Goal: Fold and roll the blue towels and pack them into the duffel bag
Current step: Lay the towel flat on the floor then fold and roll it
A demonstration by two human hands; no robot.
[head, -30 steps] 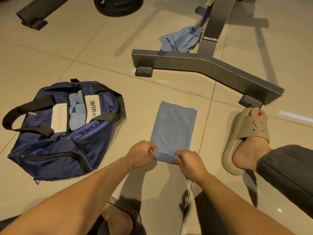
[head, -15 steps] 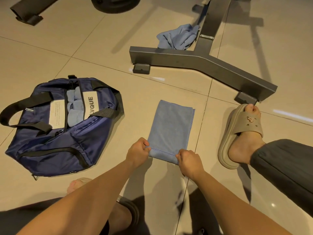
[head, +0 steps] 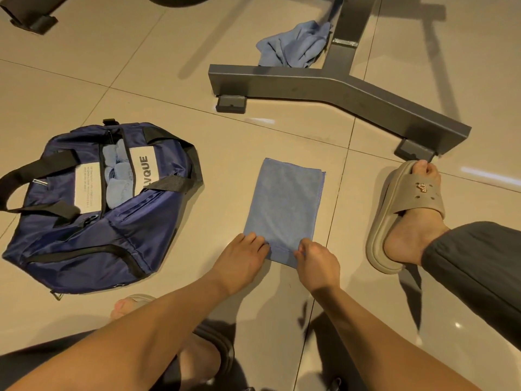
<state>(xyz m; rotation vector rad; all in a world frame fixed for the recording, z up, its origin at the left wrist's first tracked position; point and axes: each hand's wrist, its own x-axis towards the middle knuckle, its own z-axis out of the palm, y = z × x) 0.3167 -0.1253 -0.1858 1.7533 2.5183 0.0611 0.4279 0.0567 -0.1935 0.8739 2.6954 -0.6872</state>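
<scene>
**Hands on the towel's edge**

The folded blue towel (head: 283, 204) lay flat on the tiled floor (head: 225, 136), right of the navy duffel bag (head: 84, 230). The left hand (head: 242, 256) and right hand (head: 317, 263) each pinched its near edge, fingers curled. Rolled towels (head: 117, 179) sat inside the open bag.

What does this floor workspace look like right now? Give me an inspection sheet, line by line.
Surface: tiled floor, glossy beige.
Job's things: folded towel flat on the floor; duffel bag to its left, unzipped, rolled towels inside; crumpled towel behind the metal frame base.
Clutter: nothing seen.
Hands: left hand and right hand hold the folded towel's near edge.
Cables: nothing seen.
Surroundings: metal frame base standing on the floor; slipper on a foot right of the folded towel.
</scene>
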